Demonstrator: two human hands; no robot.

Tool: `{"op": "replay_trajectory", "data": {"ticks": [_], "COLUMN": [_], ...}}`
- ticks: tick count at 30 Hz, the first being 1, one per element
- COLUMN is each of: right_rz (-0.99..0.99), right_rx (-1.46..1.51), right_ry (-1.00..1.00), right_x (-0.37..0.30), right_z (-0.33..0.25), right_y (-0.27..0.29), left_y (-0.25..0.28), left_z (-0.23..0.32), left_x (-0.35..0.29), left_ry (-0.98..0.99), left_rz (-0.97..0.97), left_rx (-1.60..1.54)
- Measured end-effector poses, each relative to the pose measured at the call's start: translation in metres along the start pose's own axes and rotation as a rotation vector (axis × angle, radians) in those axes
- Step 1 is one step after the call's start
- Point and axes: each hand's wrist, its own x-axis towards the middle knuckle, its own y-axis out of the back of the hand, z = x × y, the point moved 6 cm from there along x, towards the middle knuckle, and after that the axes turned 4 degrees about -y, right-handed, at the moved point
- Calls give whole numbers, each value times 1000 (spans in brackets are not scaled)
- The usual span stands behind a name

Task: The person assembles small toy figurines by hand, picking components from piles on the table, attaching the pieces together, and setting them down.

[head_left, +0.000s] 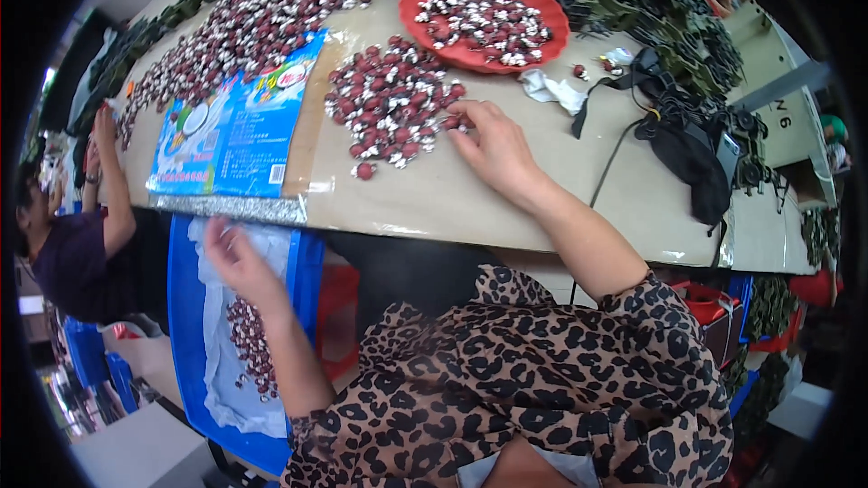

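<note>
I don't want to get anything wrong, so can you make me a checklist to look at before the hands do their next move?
1. Right hand at the middle heap of small, round, dark-red and white pieces: ok, its fingertips are at the heap's right edge.
2. Left hand free: cannot tell, it is blurred.
3. Long blue plastic bin lined with white sheeting: ok, some pieces lie inside.
4. Round red scalloped bowl standing upright: ok, with pieces in it.
5. No strays on the table: not ok, a loose piece lies just right of the bowl.
</note>
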Motion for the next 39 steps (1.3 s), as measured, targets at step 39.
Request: {"op": "replay_trajectory", "data": {"ticks": [39], "right_rz": [-580], "right_rx": [1233], "right_ry": [-506], "right_x": [-23], "right_z": [1], "right_y": [-35], "left_y": [-173], "left_z": [65], "left_x": [-64], "left_ry": [18], "left_rz": [-735], "left_rx": [-594]}}
